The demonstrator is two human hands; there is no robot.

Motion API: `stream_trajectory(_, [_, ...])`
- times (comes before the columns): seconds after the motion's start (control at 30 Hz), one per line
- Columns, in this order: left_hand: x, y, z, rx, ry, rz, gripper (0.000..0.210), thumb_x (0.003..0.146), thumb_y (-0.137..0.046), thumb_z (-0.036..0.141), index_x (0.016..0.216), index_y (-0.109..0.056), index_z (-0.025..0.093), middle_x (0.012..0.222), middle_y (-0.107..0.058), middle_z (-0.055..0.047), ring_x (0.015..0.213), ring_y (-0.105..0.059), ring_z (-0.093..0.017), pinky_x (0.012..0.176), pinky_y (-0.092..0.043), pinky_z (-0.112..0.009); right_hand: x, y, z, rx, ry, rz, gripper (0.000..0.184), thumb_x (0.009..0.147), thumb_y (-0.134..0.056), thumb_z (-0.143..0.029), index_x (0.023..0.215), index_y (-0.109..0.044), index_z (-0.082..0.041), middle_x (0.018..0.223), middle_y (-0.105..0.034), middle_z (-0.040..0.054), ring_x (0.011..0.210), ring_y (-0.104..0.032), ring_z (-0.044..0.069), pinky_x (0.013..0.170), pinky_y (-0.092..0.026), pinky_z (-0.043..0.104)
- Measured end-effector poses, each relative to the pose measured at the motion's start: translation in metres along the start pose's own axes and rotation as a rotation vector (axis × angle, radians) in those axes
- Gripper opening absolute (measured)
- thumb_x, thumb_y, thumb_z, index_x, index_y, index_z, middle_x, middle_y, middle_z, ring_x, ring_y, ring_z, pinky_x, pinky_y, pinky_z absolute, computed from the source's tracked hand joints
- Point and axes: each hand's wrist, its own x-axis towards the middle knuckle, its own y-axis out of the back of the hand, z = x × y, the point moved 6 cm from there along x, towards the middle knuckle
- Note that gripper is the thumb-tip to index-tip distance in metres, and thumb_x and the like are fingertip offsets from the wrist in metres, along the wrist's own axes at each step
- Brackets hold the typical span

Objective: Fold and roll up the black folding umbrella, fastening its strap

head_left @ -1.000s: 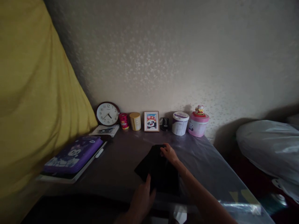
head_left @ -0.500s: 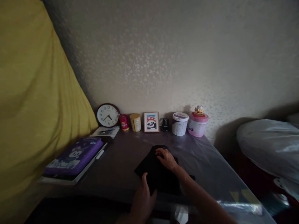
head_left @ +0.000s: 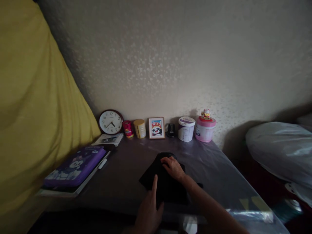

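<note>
A black cloth item (head_left: 168,188) lies on the table in front of me, folded, with a dark strap-like end sticking out at its right. Over its upper part my right hand (head_left: 173,167) is bent, fingers curled down onto the fabric. My left hand (head_left: 149,208) is at the near left side of the cloth, its index finger stretched forward over the fabric and its thumb apart. The dark fabric hides its folds and exact kind.
Along the wall stand a clock (head_left: 111,122), a red can (head_left: 128,129), a yellow-lidded can (head_left: 139,129), a framed panda picture (head_left: 157,128), a small black object (head_left: 171,130) and two tubs (head_left: 186,130). A purple case (head_left: 75,165) lies at left, near a yellow curtain (head_left: 48,97).
My left index finger has straightened and reached further forward over the cloth. My right hand stays on the cloth, almost unmoved. The view has shifted slightly.
</note>
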Motion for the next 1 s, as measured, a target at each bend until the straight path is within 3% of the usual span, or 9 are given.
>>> stream_trajectory(0.13, [0.002,-0.002,0.001,0.070,-0.005,-0.112,0.079,0.079,-0.045,0.017,0.142,-0.001,0.031,0.114,-0.060,-0.005,0.099,-0.060,-0.019,0.081,-0.042,-0.027,0.000,0.001,-0.002,-0.058,0.015,-0.013,0.024,0.080,-0.051,-0.011,0.100,-0.061,-0.021,0.095,-0.067,0.0022,0.092,-0.057,0.018,0.085,-0.045,0.031])
stream_trajectory(0.23, [0.005,-0.004,-0.004,0.107,0.039,-0.136,0.072,0.083,-0.043,0.020,0.143,-0.003,0.028,0.104,-0.065,-0.007,0.094,-0.062,-0.021,0.076,-0.042,-0.028,-0.004,0.004,-0.005,-0.082,0.063,-0.004,0.023,0.082,-0.050,-0.013,0.100,-0.061,-0.022,0.095,-0.067,0.0033,0.093,-0.058,0.018,0.085,-0.045,0.032])
stream_trajectory(0.37, [0.005,-0.006,-0.009,0.087,0.096,-0.158,0.071,0.084,-0.043,0.022,0.143,-0.004,0.024,0.104,-0.066,-0.008,0.093,-0.063,-0.021,0.076,-0.041,-0.026,-0.021,0.014,-0.019,-0.061,0.225,0.022,0.019,0.088,-0.046,-0.019,0.099,-0.061,-0.020,0.113,-0.062,0.0058,0.103,-0.056,0.017,0.093,-0.041,0.034])
stream_trajectory(0.53, [0.005,-0.008,-0.011,0.088,0.096,-0.151,0.069,0.085,-0.041,0.022,0.144,-0.005,0.020,0.106,-0.066,-0.010,0.094,-0.062,-0.021,0.076,-0.041,-0.026,-0.033,0.012,-0.023,-0.055,0.365,-0.031,0.022,0.091,-0.043,-0.023,0.101,-0.062,-0.020,0.110,-0.065,0.0049,0.107,-0.054,0.016,0.094,-0.041,0.033])
stream_trajectory(0.6, [0.006,-0.009,-0.013,0.082,0.092,-0.147,0.068,0.086,-0.041,0.022,0.144,-0.006,0.020,0.107,-0.066,-0.010,0.095,-0.062,-0.021,0.077,-0.041,-0.027,-0.027,0.009,-0.011,-0.106,0.345,-0.018,0.025,0.091,-0.042,-0.023,0.107,-0.061,-0.020,0.112,-0.064,0.0056,0.111,-0.053,0.018,0.095,-0.041,0.036])
stream_trajectory(0.7, [0.007,-0.011,-0.017,0.059,0.090,-0.144,0.069,0.085,-0.042,0.022,0.144,-0.006,0.021,0.110,-0.064,-0.009,0.098,-0.061,-0.020,0.080,-0.041,-0.026,-0.011,0.012,0.012,-0.211,0.200,0.061,0.028,0.091,-0.041,-0.021,0.110,-0.061,-0.019,0.116,-0.062,0.0085,0.114,-0.052,0.021,0.094,-0.041,0.041])
stream_trajectory(0.8, [0.007,-0.014,-0.020,0.030,0.087,-0.134,0.069,0.085,-0.043,0.022,0.144,-0.007,0.021,0.114,-0.063,-0.009,0.100,-0.060,-0.019,0.081,-0.041,-0.025,-0.005,0.018,0.016,-0.249,0.124,0.121,0.028,0.091,-0.040,-0.020,0.109,-0.061,-0.018,0.118,-0.061,0.0101,0.114,-0.052,0.022,0.096,-0.040,0.043])
stream_trajectory(0.93, [0.008,-0.013,-0.021,-0.025,0.079,-0.109,0.068,0.084,-0.042,0.021,0.143,-0.010,0.019,0.113,-0.063,-0.010,0.100,-0.060,-0.019,0.081,-0.041,-0.024,-0.009,0.010,-0.002,-0.185,0.227,0.012,0.027,0.090,-0.042,-0.023,0.109,-0.061,-0.020,0.116,-0.063,0.0074,0.115,-0.052,0.020,0.100,-0.035,0.042])
stream_trajectory(1.0, [0.007,-0.012,-0.020,-0.039,0.091,-0.118,0.068,0.084,-0.042,0.022,0.143,-0.010,0.019,0.107,-0.066,-0.010,0.096,-0.062,-0.020,0.079,-0.043,-0.026,-0.009,0.007,0.001,-0.181,0.198,-0.016,0.027,0.090,-0.043,-0.021,0.109,-0.061,-0.021,0.117,-0.063,0.0073,0.116,-0.051,0.021,0.100,-0.035,0.044])
